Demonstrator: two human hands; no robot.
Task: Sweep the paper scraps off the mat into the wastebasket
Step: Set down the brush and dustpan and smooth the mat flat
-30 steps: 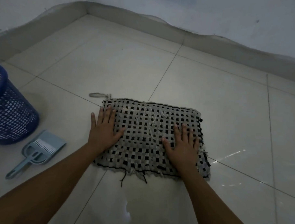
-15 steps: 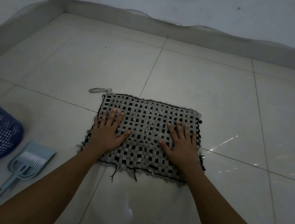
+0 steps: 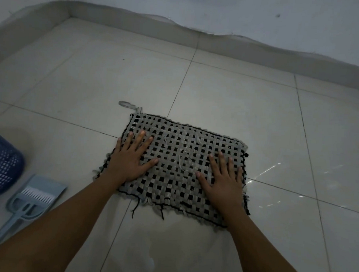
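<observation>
A woven grey-and-black checked mat lies flat on the tiled floor. Thin pale paper scraps lie across its middle. My left hand presses flat on the mat's left part, fingers spread. My right hand rests flat on the right part, fingers straight. The blue mesh wastebasket stands at the far left, cut off by the frame edge. A light blue dustpan with a small brush lies on the floor beside the basket, left of my left forearm.
A grey loop of cord trails from the mat's far left corner. The wall skirting runs along the back and left. Bare tiles surround the mat on all sides.
Both hands stay flat on the mat, the left one a little nearer its left edge. The view has shifted so the wastebasket sits further left.
</observation>
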